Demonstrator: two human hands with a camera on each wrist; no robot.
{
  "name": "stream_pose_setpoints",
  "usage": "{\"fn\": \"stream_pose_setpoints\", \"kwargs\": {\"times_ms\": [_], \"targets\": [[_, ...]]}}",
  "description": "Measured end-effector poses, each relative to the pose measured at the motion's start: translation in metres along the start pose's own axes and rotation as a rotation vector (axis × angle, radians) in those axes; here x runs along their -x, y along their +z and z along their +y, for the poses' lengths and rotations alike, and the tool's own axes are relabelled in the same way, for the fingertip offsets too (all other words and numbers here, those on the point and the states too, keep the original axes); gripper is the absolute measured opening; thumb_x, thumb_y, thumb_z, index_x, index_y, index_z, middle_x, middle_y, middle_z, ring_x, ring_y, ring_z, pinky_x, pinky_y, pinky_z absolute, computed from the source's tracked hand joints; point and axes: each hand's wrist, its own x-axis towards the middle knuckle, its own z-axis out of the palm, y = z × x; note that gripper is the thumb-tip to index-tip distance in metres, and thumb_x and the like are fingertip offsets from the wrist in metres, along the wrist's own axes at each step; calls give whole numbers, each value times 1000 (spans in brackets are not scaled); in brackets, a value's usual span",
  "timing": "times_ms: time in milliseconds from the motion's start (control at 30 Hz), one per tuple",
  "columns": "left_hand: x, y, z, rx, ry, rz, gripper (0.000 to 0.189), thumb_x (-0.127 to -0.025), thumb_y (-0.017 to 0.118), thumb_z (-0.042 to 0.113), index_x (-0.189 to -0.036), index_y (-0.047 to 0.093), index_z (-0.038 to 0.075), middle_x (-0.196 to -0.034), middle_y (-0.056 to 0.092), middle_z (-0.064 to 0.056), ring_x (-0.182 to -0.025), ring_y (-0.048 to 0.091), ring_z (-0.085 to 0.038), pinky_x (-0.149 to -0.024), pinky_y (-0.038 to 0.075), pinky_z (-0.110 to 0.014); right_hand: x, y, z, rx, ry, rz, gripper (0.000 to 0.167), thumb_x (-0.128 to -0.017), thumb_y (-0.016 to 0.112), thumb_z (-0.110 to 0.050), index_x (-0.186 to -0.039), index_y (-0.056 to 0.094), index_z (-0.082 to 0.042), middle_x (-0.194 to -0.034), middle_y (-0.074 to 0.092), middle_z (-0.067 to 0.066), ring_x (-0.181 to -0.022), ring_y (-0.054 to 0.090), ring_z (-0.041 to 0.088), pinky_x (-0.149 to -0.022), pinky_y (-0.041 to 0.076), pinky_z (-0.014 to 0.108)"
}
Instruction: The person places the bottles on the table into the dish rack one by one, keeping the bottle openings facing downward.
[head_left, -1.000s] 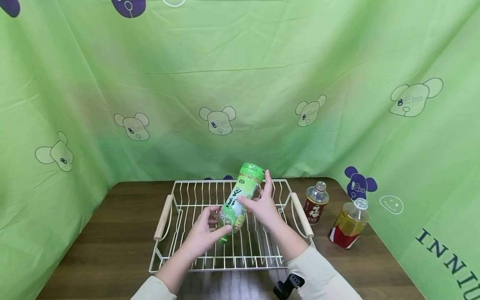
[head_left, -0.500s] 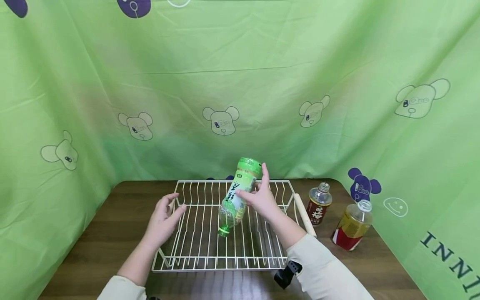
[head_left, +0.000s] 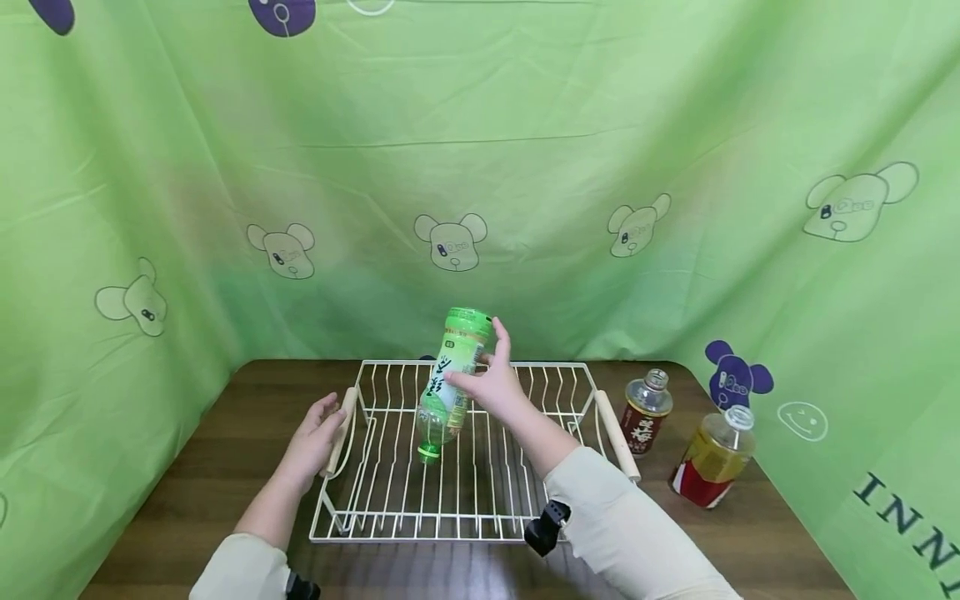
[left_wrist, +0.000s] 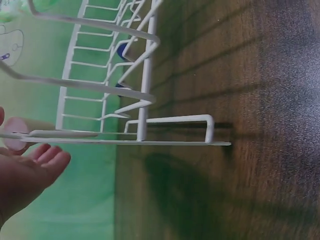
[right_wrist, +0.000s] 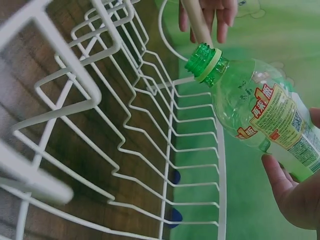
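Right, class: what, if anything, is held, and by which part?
The right grip holds the bottle by its labelled side. The left grip, by the wooden handle, appears to hold nothing.

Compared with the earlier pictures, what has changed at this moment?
The left hand let go of the green bottle and moved left to the left handle of the rack. The right hand still holds it neck down, now farther left. The rack and the two standing bottles stayed.
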Motion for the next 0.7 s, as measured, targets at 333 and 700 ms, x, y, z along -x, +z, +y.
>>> {"fn": "stream_pose_setpoints", "kwargs": {"times_ms": [333,700], "targets": [[-6,3,-9,31,-14,-42,58,-105,32,15,-154,8,-6,-160,13,-29,-146,19,-47,-121,15,-53,-16,21,0,53,-12,-5,118,-77,79,-7,-156,-3,-38,-127,48,26,-99,65,36,-84,58,45],[-4,5,-10,4,-10,-37,57,-104,33,11,-154,12,-6,-158,15,-31,-145,20,-47,-121,16,-55,-26,44,9,131,2,-44,118,-79,78,-8,-156,-6,-41,-131,48,24,-101,64,35,-88,56,46]]}}
